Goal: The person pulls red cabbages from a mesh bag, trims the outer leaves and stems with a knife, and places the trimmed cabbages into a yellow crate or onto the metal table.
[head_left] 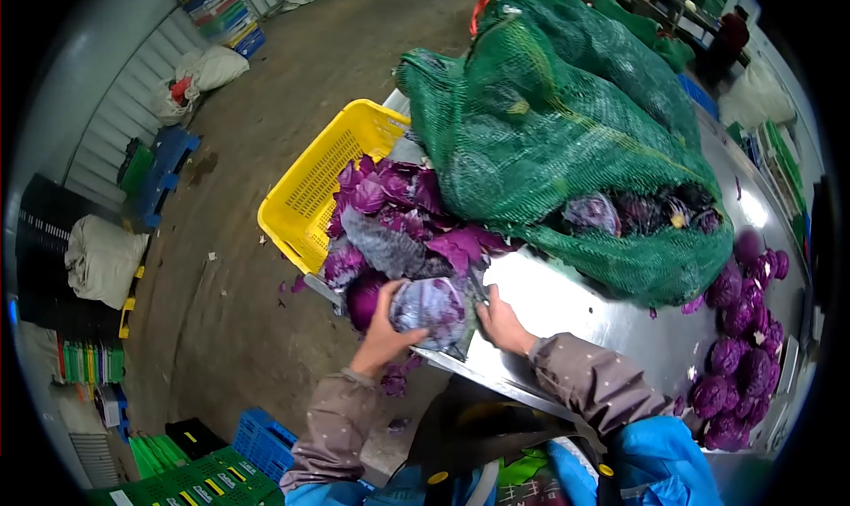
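My left hand point(386, 334) is wrapped round the near side of a red cabbage point(429, 311) that has a pale, bluish bloom on its outer leaves. It rests by the front edge of the metal table point(567, 307). In my right hand point(506, 324) is a knife point(477, 286), its dark blade pointing away beside the cabbage's right side. Another, darker red cabbage point(363, 301) lies just left of the held one. Behind them is a heap of loose purple leaves point(390, 192), partly covering the yellow crate point(288, 207).
A large green mesh sack point(567, 134) fills the table's back, its open mouth showing several cabbages point(591, 214). Several trimmed cabbages point(742, 364) are piled at the right end. Blue point(264, 442) and green crates point(199, 481) stand on the floor. A person point(728, 41) is far right.
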`<state>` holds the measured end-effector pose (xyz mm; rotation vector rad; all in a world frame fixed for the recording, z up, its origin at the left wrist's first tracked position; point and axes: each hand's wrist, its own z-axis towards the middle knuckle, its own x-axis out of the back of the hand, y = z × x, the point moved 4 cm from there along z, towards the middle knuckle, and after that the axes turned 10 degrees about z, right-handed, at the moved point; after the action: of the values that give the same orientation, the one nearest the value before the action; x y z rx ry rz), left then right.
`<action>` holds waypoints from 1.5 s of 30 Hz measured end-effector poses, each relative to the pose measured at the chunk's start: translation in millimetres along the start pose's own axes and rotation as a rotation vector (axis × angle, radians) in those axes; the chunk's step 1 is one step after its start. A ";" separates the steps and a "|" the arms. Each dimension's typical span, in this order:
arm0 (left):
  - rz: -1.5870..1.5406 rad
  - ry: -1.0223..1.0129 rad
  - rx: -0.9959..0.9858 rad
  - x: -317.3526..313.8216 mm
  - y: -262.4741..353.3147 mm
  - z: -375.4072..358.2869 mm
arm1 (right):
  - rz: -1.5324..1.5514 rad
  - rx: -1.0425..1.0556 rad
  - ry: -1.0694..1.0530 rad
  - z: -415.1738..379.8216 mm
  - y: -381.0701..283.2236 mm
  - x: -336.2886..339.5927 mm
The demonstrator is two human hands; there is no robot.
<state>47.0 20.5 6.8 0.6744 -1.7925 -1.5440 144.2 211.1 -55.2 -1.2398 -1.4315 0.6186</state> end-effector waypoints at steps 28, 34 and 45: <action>0.493 0.194 -0.183 -114.7 16.7 -18.6 | 0.088 0.178 0.149 -86.4 -38.3 74.2; 0.608 0.205 -0.189 -134.9 22.5 -13.3 | -0.180 0.234 0.246 -84.9 -40.6 70.8; 0.569 0.183 -0.288 -131.2 7.6 -25.2 | 0.004 0.007 0.171 -24.6 25.7 89.9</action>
<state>151.0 104.2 -3.9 0.1360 -1.4217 -1.2617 188.2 295.2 -36.7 -1.2595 -1.2838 0.5070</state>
